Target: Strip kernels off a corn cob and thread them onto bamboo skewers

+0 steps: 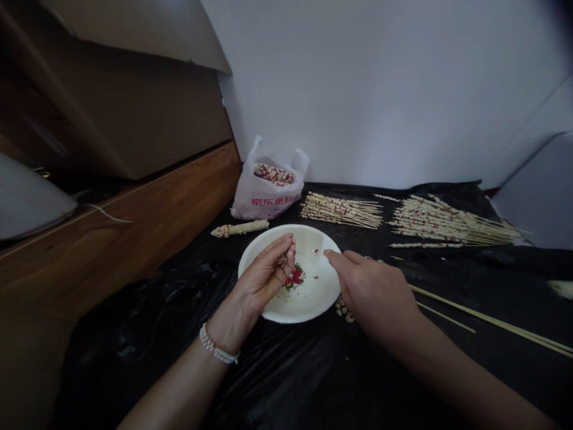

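Observation:
Over the left part of a white bowl (308, 307), my left hand (266, 272) has its fingers curled around something small, which they mostly hide. A thin light stick (303, 244) runs from its fingertips towards my right hand (373, 286). That hand is closed in a pinch at the bowl's right rim; what it grips is too small to make out. Red and green marks and a few loose kernels (316, 277) show on the bowl's bottom. More kernels (344, 310) lie beside the bowl, below my right hand.
A plastic bag (268, 200) holds speckled cobs, with a partly stripped cob (242, 228) before it. Two piles of threaded sticks (340, 210), (447, 221) lie behind. Bare sticks (492, 322) lie right. A cardboard box (147, 107) and wooden board (179, 203) stand left.

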A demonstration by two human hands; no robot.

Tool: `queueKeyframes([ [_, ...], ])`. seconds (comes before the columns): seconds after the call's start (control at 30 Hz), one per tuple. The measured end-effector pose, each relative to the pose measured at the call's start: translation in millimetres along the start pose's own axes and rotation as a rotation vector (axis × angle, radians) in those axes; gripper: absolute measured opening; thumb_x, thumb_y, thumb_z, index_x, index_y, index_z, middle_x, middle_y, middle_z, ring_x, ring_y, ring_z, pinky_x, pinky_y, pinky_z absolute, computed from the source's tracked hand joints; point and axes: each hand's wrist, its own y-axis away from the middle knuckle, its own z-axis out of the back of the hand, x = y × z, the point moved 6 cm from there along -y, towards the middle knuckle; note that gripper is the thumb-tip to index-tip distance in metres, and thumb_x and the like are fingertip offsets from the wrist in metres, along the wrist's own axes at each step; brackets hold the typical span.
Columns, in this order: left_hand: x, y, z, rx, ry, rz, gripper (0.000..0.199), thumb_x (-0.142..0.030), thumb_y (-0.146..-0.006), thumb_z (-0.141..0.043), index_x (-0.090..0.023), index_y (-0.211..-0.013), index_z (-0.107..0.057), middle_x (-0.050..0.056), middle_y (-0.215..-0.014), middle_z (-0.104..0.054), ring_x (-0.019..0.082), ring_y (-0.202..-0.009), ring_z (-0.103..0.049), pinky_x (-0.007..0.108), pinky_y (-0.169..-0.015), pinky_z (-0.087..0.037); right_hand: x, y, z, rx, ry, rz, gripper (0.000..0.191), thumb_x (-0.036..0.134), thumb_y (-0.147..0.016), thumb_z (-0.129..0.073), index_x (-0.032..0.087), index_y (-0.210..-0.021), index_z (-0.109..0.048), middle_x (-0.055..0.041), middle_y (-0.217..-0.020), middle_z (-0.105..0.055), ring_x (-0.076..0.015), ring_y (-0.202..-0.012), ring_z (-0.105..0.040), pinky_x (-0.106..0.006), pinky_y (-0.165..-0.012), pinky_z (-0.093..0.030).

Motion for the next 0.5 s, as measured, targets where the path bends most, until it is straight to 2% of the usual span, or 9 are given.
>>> queueKeyframes([
  [0.17,-1.3,-1.3,3.7,-0.046,0.035,0.009,0.017,0.002,-0.087,-0.053,-0.006,-0.092,-0.068,0.009,-0.085,-0.072,0.01,-0.071,-0.07,0.015,-0.063,-0.058,-3.0,0.3,1.0,-0.012,-0.007,-0.015,0.026,0.017,-0.092,-0.052,0.025,-0.113,-0.064,-0.0016,-0.084,-0.069,-0.0197,-0.068,-0.067,-0.029,-0.047,-0.019],
  [0.3,-1.3,-2.3,3.4,0.01,-0.021,-0.018,0.017,0.001,-0.086,-0.056,-0.007,-0.094,-0.069,0.009,-0.086,-0.072,0.01,-0.072,-0.07,0.015,-0.065,-0.059,-1.7,1.8,2.1,-0.007,-0.02,0.003,0.027,0.017,-0.093,-0.051,0.026,-0.115,-0.063,-0.0023,-0.086,-0.069,-0.0192,-0.068,-0.068,-0.029,-0.047,-0.02],
  [0.5,-0.3,-1.4,4.0,0.01,-0.065,-0.055,0.022,0.002,-0.085,-0.057,-0.006,-0.101,-0.07,0.01,-0.09,-0.072,0.01,-0.074,-0.07,0.015,-0.067,-0.059,-0.4,0.4,1.7,0.011,-0.028,0.001,0.024,0.018,-0.093,-0.052,0.025,-0.112,-0.064,-0.0027,-0.087,-0.069,-0.0194,-0.068,-0.068,-0.029,-0.048,-0.019],
])
